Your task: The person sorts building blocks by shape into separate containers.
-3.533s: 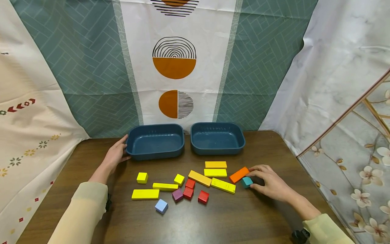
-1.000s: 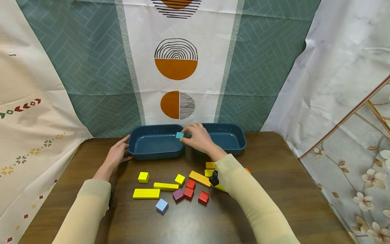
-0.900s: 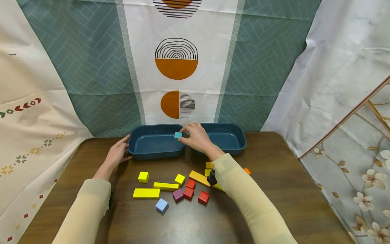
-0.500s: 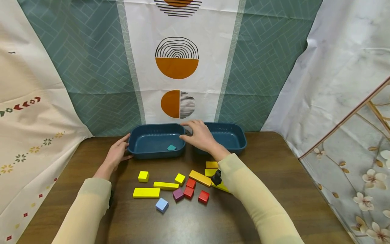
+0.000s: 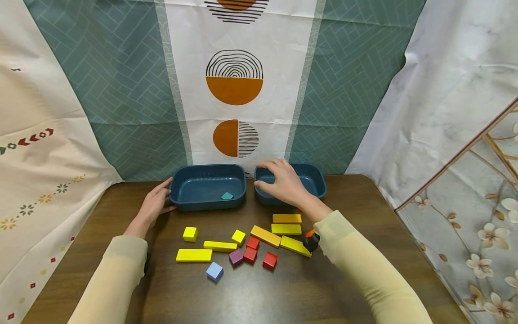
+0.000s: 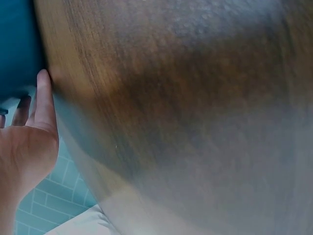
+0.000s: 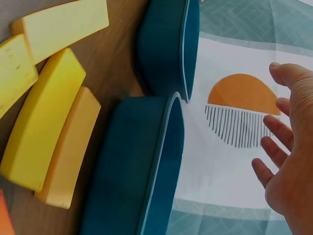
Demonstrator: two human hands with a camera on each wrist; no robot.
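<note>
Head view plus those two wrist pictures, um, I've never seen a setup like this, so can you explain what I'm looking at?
There is no machine here: a person is using a bare left hand and right hand. The wide picture is taken from the person's head, looking forward and down; the other two are taken from each wrist.

On the brown table stand a left tray and a right tray, both blue. Nearer the person lie yellow blocks, orange blocks, red blocks, a purple block and a light blue block. A teal block lies inside the left tray.

The left hand touches that tray's left end. The right hand, raised by the right tray, holds nothing.
</note>
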